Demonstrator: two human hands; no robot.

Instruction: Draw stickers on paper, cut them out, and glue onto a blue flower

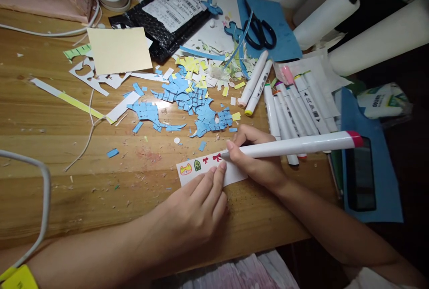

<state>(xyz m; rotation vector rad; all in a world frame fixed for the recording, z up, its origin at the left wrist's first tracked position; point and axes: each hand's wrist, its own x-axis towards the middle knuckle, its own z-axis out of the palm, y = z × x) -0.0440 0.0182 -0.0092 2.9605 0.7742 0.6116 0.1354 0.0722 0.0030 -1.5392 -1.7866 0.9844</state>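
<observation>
A narrow white paper strip [233,173] lies on the wooden table, bearing small drawings: an orange-and-yellow cat face, a green house-like shape and two dark red bows. The fingers of my left hand [196,210] rest stretched out on the strip's lower edge, pressing it flat. In my right hand [259,163] is a white marker [298,145] with a pink-red end, gripped like a pen. Its tip touches or nearly touches the larger bow; the exact contact is too small to tell.
Blue paper scraps [182,94] and yellow bits litter the table beyond my hands. Several markers [290,112] lie at the right. Black scissors [258,29] rest on blue paper at the back. A phone [362,177] lies right; a white cable [45,190] curves at left.
</observation>
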